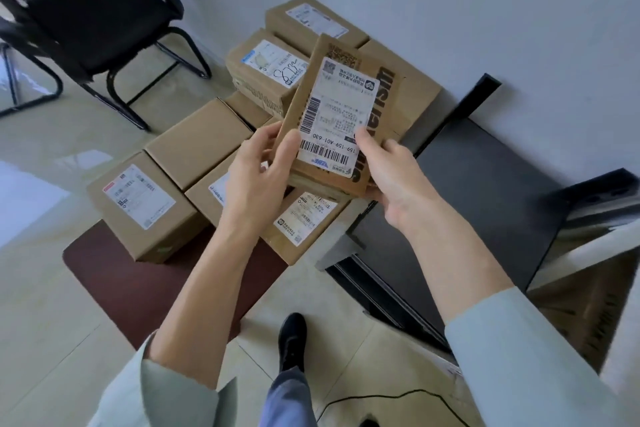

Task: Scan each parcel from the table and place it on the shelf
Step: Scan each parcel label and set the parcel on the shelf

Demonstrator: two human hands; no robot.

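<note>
1. Parcel [332,114]: flat brown cardboard box held up in the air in both hands, above the pile of boxes [194,146] on the low table [114,274]. White label [334,118] faces the camera, barcodes readable.
2. Left hand [258,177] grips the parcel's lower left corner: thumb lies on the front face just beside the label edge, other fingers curl behind the left edge.
3. Right hand [394,177] grips the lower right corner: thumb presses on the label's lower right part, fingers are wrapped under and behind, mostly hidden.
4. Handling, judged: looks light, since it is carried tilted by one end only. Stiff cardboard, flat faces, not slippery; contents unknown, so fragility can't be told.
5. Best hold, judged: the two long edges near the lower end, as now, thumbs kept off the barcodes so a scan reads clean.
6. No scanner seen. Dark shelf [485,191] sits to the right, near the parcel.
</note>
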